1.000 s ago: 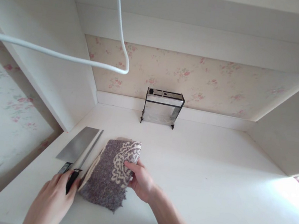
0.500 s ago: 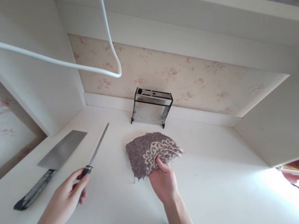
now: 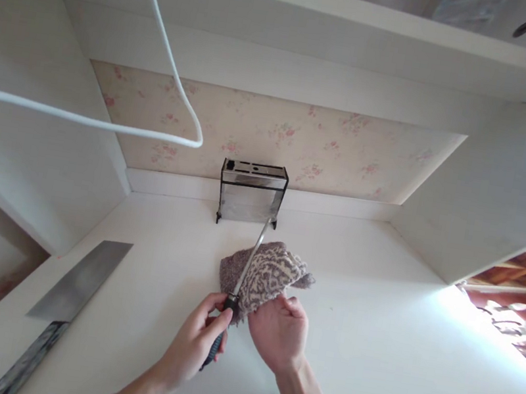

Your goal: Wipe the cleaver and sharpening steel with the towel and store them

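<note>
My left hand point(image 3: 202, 334) is closed round the black handle of a honing steel point(image 3: 248, 268), whose metal rod points up and away. The rod lies across the front of a grey-brown cloth point(image 3: 275, 272) with a cream pattern. With palm turned up, my right hand point(image 3: 280, 333) holds that cloth from below, and its fingertips are hidden under the fabric. On the counter to the left lies a cleaver point(image 3: 80, 281) with a wide grey blade and a dark patterned handle, part of which is cut off by the frame.
A narrow metal and clear-sided stand point(image 3: 249, 201) with black edges stands against the back wall. The white counter point(image 3: 373, 321) runs between side panels. A white cable point(image 3: 177, 77) hangs at upper left, below a cupboard shelf point(image 3: 372, 14).
My left hand has brought the honing steel rightward from beside the cleaver to the cloth. The cloth has folded over in my right hand. The view has shifted slightly.
</note>
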Demonstrator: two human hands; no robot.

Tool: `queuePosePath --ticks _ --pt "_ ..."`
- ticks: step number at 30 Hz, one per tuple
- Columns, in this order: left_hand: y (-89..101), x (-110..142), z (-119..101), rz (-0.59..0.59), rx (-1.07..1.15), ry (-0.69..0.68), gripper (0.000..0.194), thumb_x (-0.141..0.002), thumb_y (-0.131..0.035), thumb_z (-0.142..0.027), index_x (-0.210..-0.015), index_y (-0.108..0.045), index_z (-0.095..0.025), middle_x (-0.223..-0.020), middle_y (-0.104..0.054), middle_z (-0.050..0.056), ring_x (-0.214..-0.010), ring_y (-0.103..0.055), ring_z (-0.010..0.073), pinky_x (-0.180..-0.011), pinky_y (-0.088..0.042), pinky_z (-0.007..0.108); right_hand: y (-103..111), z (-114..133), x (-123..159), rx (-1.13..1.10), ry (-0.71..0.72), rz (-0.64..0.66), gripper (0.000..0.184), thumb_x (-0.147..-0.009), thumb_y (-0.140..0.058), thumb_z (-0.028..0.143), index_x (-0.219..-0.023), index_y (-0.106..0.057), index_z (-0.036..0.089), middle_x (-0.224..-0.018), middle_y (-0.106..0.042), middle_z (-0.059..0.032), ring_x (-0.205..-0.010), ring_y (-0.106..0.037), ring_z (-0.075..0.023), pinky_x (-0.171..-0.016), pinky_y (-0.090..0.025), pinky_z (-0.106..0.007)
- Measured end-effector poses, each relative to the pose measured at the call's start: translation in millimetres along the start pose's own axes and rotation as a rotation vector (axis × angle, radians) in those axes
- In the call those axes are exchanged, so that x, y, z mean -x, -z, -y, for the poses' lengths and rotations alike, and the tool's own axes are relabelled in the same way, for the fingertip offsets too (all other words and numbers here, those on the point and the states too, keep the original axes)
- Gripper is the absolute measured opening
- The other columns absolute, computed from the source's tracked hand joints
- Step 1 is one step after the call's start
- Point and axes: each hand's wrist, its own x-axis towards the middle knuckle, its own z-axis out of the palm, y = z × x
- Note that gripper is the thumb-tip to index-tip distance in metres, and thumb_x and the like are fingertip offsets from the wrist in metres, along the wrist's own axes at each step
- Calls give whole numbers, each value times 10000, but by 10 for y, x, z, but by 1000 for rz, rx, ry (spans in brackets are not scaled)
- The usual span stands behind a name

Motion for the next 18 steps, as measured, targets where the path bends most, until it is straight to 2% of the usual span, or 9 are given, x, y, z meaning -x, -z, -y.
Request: queuePosePath --ticks 4,7,12,18 --pt "101 -60 17 51 -5 1 389 -874 -517 -503 -1111 -478 -197 -581 -511 -49 -520 -497 120 -476 -421 225 8 -43 -54 -20 24 -78 199 -754 -594 390 -903 -681 290 -1034 -697 0 -1124 -549 -218 -995 -404 -399" --pt "183 -58 28 90 -21 12 389 -873 -519 -506 -1098 -492 -191 -580 -502 -45 -529 -483 118 -490 -405 224 2 -166 -80 24 26 -150 245 -720 -684 400 -932 -678 279 -1001 -699 -9 -1067 -569 -221 -988 -414 -381" --pt "272 -38 54 143 -112 -14 330 -882 -526 -474 -1027 -519 -178 -603 -488 -38 -567 -466 106 -534 -357 217 -82 -309 -38 159 -61 -70 313 -719 -709 463 -953 -670 259 -923 -689 -50 -1000 -584 -265 -863 -484 -418" --pt "307 -55 47 188 -127 -1 297 -883 -534 -454 -979 -531 -173 -650 -471 -35 -588 -444 101 -536 -352 214 -92 -297 17 269 -161 -16 279 -653 -796 419 -841 -673 254 -908 -674 -51 -984 -577 -277 -756 -522 -392"
